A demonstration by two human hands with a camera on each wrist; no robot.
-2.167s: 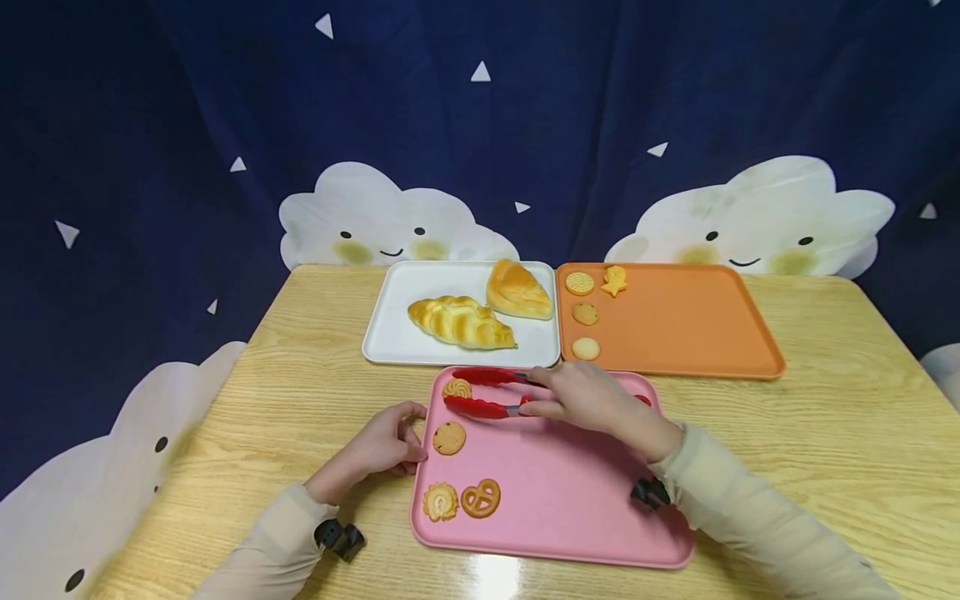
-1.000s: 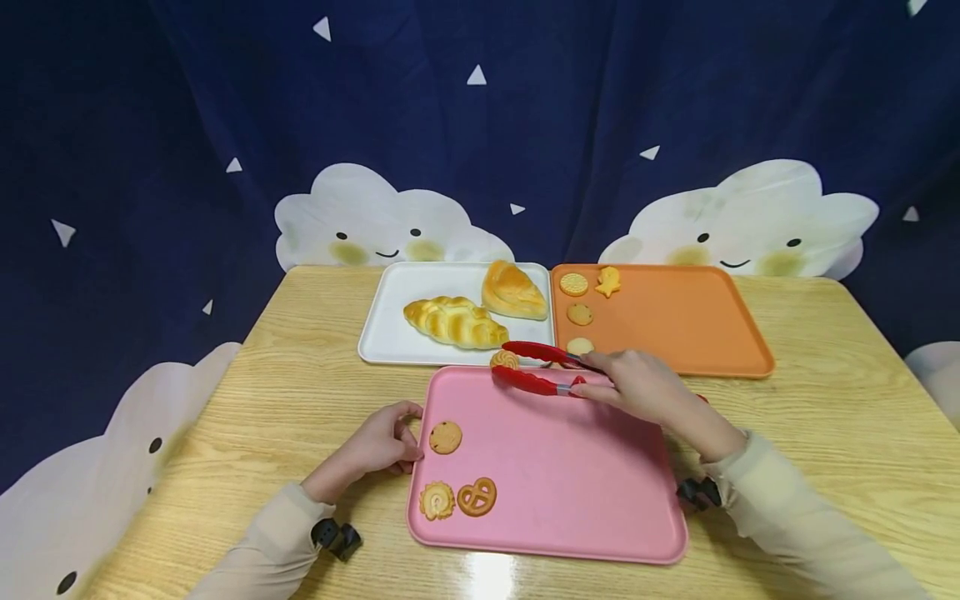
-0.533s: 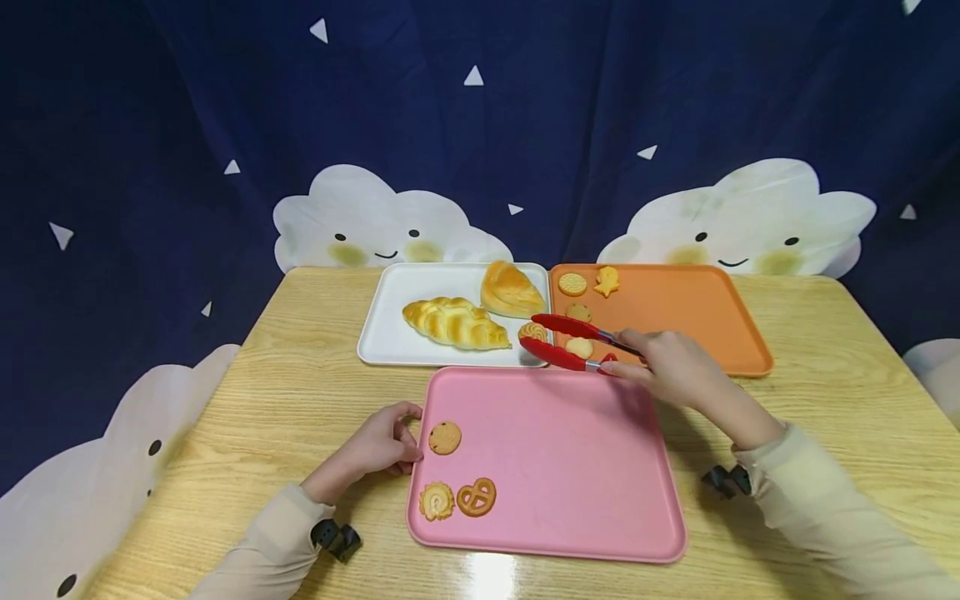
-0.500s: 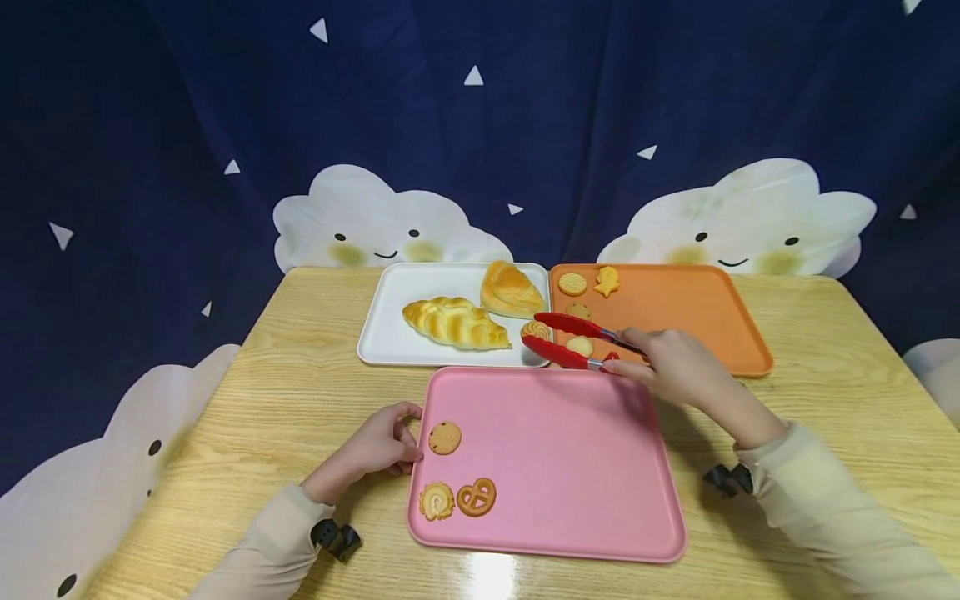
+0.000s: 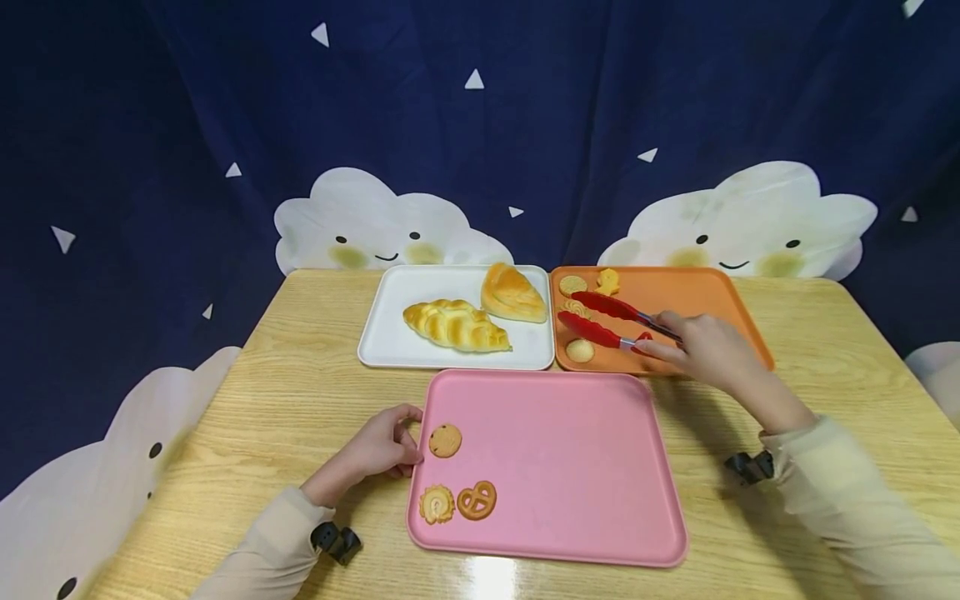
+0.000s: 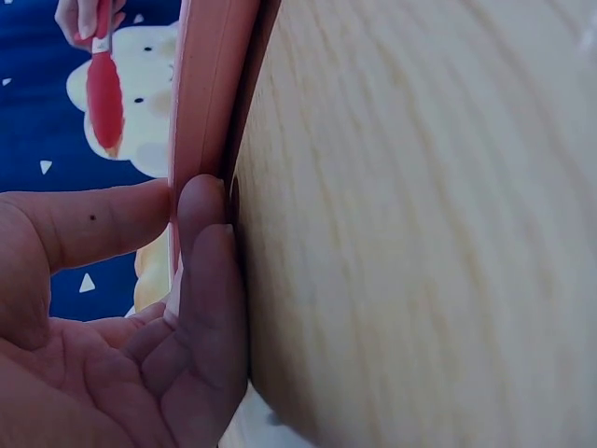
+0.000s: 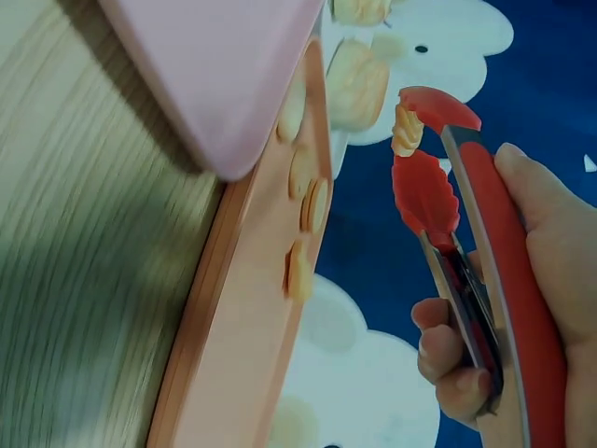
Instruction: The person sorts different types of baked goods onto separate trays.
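Head view: your R hand (image 5: pixel 716 354), right of ctr, curls round red tongs (image 5: pixel 609 306); tips grip swirl cookie (image 5: pixel 576 307) over orange tray's (image 5: pixel 678 292) left end, prob. for careful placing. Your L hand (image 5: pixel 382 442), lower ctr, holds pink tray's (image 5: pixel 570 467) left rim, prob. to stop it sliding. White tray (image 5: pixel 390 333) w/ 2 breads (image 5: pixel 457 325) sits upper ctr. Table (image 5: pixel 322 342) is pale wood-grain; bkgd = navy curtain (image 5: pixel 375 83) w/ smiling clouds (image 5: pixel 738 221).

L wrist view: your thumb + bent fingers (image 6: pixel 201 289), lower left, on pink rim, low by table.

R wrist view: your fingers wrap handles, lower right; cookie btwn tips, upper right, apart from orange tray.
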